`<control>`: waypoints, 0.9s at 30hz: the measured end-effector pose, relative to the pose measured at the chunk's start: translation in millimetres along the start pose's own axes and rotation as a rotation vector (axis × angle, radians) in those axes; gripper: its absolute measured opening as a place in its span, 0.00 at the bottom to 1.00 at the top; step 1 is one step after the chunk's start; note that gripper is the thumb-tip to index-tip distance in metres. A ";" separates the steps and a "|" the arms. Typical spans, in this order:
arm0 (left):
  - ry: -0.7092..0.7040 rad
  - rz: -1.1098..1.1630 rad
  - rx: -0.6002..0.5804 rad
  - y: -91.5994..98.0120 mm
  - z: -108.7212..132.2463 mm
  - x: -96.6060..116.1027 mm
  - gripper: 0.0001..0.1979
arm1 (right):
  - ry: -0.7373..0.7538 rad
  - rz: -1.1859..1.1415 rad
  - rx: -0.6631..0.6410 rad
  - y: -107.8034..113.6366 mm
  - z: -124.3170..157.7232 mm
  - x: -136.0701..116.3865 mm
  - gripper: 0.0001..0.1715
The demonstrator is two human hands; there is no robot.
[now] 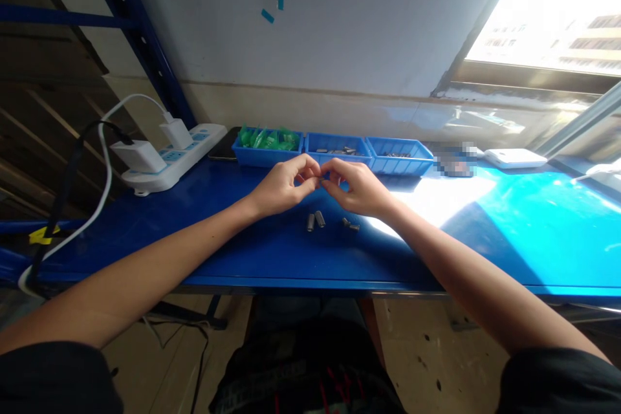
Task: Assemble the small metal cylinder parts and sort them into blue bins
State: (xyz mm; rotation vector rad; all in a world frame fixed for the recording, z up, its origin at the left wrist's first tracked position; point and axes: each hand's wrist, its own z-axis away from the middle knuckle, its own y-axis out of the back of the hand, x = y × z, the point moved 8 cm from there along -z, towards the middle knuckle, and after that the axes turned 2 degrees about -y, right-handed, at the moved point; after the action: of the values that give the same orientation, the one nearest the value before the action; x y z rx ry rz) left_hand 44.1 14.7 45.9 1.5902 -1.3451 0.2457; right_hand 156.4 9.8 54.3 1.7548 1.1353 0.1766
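Pinching between them a tiny greyish piece [320, 180], mostly hidden, our left hand [282, 187] and right hand [359, 189] are narrow; nearer us than these hands lie two grey metal cylinders [310, 222].

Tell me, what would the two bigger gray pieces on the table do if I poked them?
The two bigger gray pieces would probably roll, since their sides look rounded. They may feel heavy for their size, as they look metallic. They might slide too, because the blue table looks smooth.
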 end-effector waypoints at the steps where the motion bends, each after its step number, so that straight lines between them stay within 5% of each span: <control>1: -0.001 -0.001 0.008 0.5 0.0 0.2 0.07 | 0.000 -0.002 -0.008 -0.7 0.0 0.2 0.10; 12: 0.014 -0.022 0.007 1.2 -0.2 -5.6 0.06 | -0.010 0.003 -0.021 -5.1 -1.7 3.8 0.09; 27: 0.169 0.282 -0.028 -9.8 1.6 -24.4 0.11 | -0.033 -0.046 -0.100 -14.7 -2.2 9.5 0.13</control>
State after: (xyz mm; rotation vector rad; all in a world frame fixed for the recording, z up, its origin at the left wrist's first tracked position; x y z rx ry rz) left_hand 42.7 27.7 23.0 1.3219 -1.4298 0.5187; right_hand 151.4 19.3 40.4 1.6365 1.1226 0.1727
